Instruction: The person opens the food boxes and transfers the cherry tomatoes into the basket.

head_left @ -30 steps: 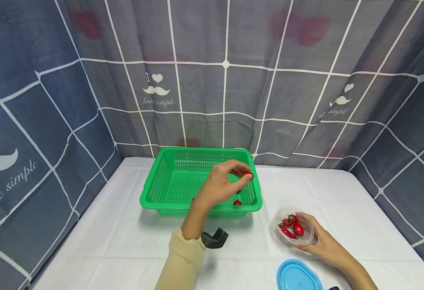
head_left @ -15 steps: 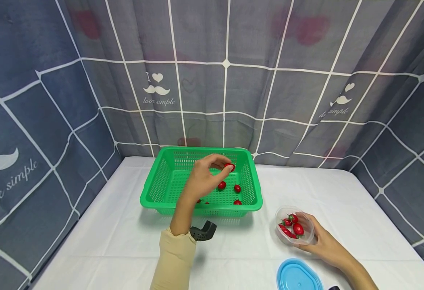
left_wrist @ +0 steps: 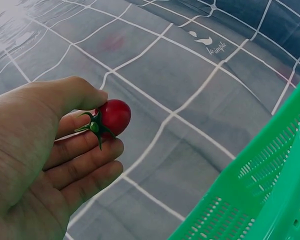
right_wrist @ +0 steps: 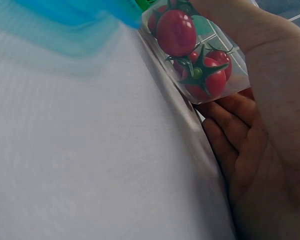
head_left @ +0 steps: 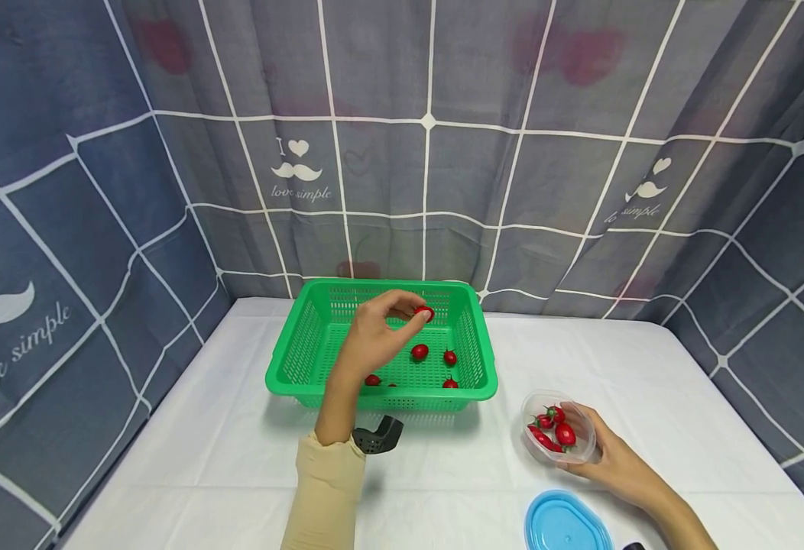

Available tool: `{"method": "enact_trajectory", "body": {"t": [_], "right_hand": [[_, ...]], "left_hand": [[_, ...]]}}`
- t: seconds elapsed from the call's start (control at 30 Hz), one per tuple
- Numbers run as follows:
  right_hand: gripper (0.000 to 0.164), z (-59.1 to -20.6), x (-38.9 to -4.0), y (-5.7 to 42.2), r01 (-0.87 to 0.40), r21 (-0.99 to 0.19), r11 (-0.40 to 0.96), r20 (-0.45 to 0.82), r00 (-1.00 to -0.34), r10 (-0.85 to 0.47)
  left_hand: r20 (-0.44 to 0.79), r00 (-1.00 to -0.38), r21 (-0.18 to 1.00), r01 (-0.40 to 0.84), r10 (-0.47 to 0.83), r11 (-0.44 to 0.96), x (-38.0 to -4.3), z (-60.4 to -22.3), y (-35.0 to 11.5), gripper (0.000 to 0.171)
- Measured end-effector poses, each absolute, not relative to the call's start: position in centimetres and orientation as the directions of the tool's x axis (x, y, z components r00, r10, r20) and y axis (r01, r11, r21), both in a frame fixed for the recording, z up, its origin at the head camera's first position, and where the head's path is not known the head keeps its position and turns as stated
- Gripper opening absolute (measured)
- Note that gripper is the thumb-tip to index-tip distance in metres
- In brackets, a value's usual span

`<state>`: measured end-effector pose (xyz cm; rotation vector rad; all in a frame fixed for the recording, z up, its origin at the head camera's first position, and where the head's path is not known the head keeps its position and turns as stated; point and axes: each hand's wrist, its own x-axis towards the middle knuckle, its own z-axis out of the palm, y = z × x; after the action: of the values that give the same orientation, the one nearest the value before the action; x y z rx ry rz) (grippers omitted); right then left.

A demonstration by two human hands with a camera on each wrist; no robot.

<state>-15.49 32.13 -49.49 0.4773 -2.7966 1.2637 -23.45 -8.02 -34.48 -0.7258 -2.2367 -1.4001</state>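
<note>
Above the green plastic basket [head_left: 292, 386], my left hand [head_left: 372, 336] pinches a cherry tomato [left_wrist: 116, 117] between thumb and fingers. Its green stem cap faces the palm in the left wrist view. Inside the basket lie several more cherry tomatoes [head_left: 419, 351], spread over the right half and the near side; my left forearm hides part of the floor. To the right, my right hand [head_left: 611, 458] grips a clear plastic container [head_left: 534, 451] by its right side, thumb and fingers around it. Several cherry tomatoes [right_wrist: 176, 33] with green caps lie in the container, which stands on the table.
A blue lid [head_left: 567, 523] lies on the white tablecloth [head_left: 202, 466] in front of the container. Behind the basket hangs a grey checked curtain [head_left: 388, 168], which also closes off the left and right sides. A black wrist device [head_left: 379, 435] sits on my left wrist.
My left hand has moved left over the basket with the cherry tomato, from its right edge toward the middle, uncovering tomatoes below. My right hand and the container have stayed put.
</note>
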Motion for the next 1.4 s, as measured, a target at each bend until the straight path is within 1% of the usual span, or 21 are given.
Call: {"method": "enact_trajectory", "body": {"t": [0.27, 0.77, 0.97, 1.1, 1.23, 1.4], "right_hand": [[0.089, -49.3, -15.6, 32.1, -0.265, -0.742, 0.616, 0.131, -0.958, -0.255], [0.088, -49.1, -15.5, 32.1, -0.253, -0.752, 0.608, 0.121, -0.961, -0.251], [0.089, -49.1, -15.5, 32.1, -0.252, -0.736, 0.629, 0.119, -0.962, -0.245], [0.088, -49.2, -15.4, 32.1, -0.255, -0.725, 0.64, 0.123, -0.962, -0.244], [0.088, -49.3, -15.5, 32.1, -0.287, -0.721, 0.631, 0.155, -0.954, -0.256], [0.088, -49.5, -15.5, 32.1, -0.316, -0.716, 0.622, 0.183, -0.945, -0.27]], "left_hand": [[0.58, -0.788, 0.695, 0.611, 0.206, 0.378, -23.4, -34.5, -8.0, 0.015], [0.576, -0.788, 0.693, 0.612, 0.219, 0.381, -23.3, -34.5, -7.6, 0.014], [0.569, -0.773, 0.694, 0.635, 0.281, 0.34, -23.2, -34.5, -6.3, 0.016], [0.586, -0.75, 0.678, 0.661, 0.307, 0.321, -23.1, -34.5, -5.3, 0.017], [0.6, -0.722, 0.656, 0.691, 0.345, 0.303, -23.1, -34.7, -4.4, 0.018], [0.59, -0.698, 0.645, 0.71, 0.405, 0.283, -22.9, -35.0, -3.0, 0.019]]}}
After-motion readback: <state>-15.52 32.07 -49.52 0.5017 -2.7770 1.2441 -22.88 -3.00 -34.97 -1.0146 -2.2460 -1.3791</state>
